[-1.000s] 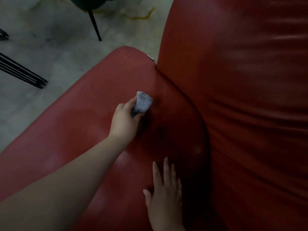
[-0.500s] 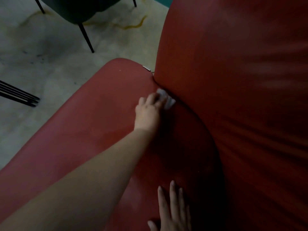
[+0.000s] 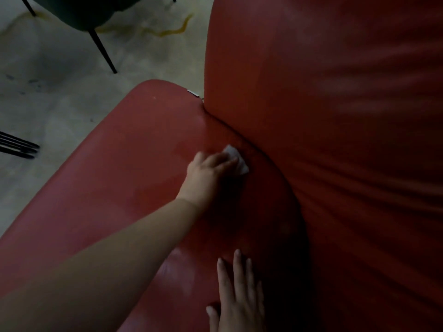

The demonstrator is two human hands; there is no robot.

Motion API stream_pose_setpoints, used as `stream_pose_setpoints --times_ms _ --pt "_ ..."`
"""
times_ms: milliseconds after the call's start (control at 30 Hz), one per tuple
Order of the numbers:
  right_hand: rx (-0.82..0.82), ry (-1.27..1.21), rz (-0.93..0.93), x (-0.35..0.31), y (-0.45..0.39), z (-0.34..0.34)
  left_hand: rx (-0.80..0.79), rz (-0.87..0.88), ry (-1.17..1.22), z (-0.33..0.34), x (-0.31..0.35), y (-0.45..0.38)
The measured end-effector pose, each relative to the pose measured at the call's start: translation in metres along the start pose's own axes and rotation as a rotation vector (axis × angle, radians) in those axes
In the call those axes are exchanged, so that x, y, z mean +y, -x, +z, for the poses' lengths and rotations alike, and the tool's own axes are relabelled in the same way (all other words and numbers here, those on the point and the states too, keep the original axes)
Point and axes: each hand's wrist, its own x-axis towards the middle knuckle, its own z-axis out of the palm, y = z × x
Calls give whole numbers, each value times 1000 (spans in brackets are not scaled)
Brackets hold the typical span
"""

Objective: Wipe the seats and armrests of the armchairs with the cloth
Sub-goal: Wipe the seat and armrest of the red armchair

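Scene: A person leans over a red armchair (image 3: 311, 116), wiping its seat (image 3: 124, 178) near the crease below the backrest, centre of the frame.
Left hand (image 3: 208, 173): Fingers curl over a small pale cloth (image 3: 236, 156) and press it onto the seat; only the cloth's far corner shows beyond the fingertips.
Right hand (image 3: 239, 295): Lies flat at the bottom centre of the frame, fingers straight and slightly spread on the seat, holding nothing.
Cloth: Looks thin, soft and light, wadded small; it should bunch and fold freely, so a palm-over grip with fingers pinning its leading edge seems the surest hold.
Upholstery: Smooth, faintly glossy, leather-like and creased on the backrest; probably slick under a damp cloth and yielding a little under pressure.
Edges: The seat's rounded rim curves from the lower left to the upper centre, where a small pale tag (image 3: 193, 92) sits beside the backrest join. The crease itself is dark and narrow; what lies inside cannot be made out.
Open room: Broad bare seat stretches to the left of the wiping hand; the backrest walls off the right.
Floor (image 3: 60, 97): Pale and stained, upper left, with the black leg (image 3: 102, 52) of a dark chair and thin black rods (image 3: 19, 146) at the left edge, well apart from the seat.
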Motion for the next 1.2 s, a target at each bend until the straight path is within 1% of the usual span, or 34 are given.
stream_pose_setpoints --times_ms 67,100,133,200,267,300,367,433,467,533,633,733,767,867,900,967,1033,1067,1100,1167,1200 --pt "7 0 15 -4 5 -4 -40 77 24 -7 -2 7" --pt "9 -5 22 -6 6 -5 -42 72 12 -11 -7 4" --pt "8 -16 30 -7 7 -7 -23 48 -17 -15 -14 -3" --pt "7 -29 46 -9 10 -7 54 -76 -40 -17 -19 -15" --pt "17 -20 53 -10 13 -6 52 -178 31 -7 -1 -12" --pt "12 -27 39 -10 13 -7 23 -172 61 0 14 -5" --pt "10 -78 -8 -9 12 -1 -64 -72 58 14 41 14" --pt "-18 -139 -9 -8 14 4 -125 17 49 17 53 32" --pt "-3 -135 -5 -7 14 4 -140 32 42 15 52 37" --pt "8 -129 1 -7 14 1 -133 7 42 4 46 45" --pt "-38 -104 -6 -5 18 -3 -82 -56 26 -13 31 60" --pt "-13 -101 2 -4 17 1 -176 -39 -143 -13 17 70" --pt "-3 -93 0 -3 16 3 -185 -34 -141 -10 14 71" --pt "47 -88 34 -6 15 8 -88 -23 -16 -3 11 73" --pt "65 -97 54 -9 14 10 -87 1 9 -2 11 77" --pt "65 -109 98 -15 15 12 -163 105 -14 -1 10 96" --pt "103 -125 141 -21 16 14 -242 212 -18 -6 3 112" --pt "117 -139 162 -24 15 14 -241 241 -14 -12 -4 110" --pt "134 -160 174 -26 15 14 -202 237 -13 -18 -9 101" --pt "144 -187 188 -29 17 17 -103 147 -13 -29 -13 80" --pt "155 -198 196 -29 18 19 -89 109 -11 -30 -15 70"
